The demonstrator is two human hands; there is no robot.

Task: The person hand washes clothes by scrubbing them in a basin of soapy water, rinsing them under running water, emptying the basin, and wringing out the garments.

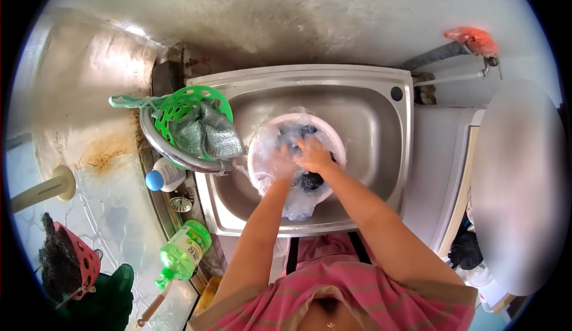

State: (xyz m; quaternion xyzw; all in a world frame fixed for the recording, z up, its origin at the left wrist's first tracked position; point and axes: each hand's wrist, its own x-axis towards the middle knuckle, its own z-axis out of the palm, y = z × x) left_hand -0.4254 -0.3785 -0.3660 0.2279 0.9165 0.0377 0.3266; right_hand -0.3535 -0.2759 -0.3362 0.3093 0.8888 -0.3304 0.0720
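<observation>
A pale pink basin (340, 146) stands in the steel sink (375, 146). It holds water, dark cloth (311, 181) and crumpled clear plastic (299, 203), some of which hangs over the rim. My left hand (280, 163) is inside the basin on its left side, blurred, its fingers not clear among the plastic. To the right of it, my right hand (312, 154) rests on the wet contents with its fingers spread. Part of the dark cloth lies beneath and beside my right hand.
A green basket (224, 100) with a grey mesh cloth (208, 131) hangs by the curved faucet (179, 157) at the sink's left. Below it are a blue-capped white bottle (170, 175), a drain strainer (180, 204) and a green soap bottle (186, 250). A pipe (435, 56) runs along the back right.
</observation>
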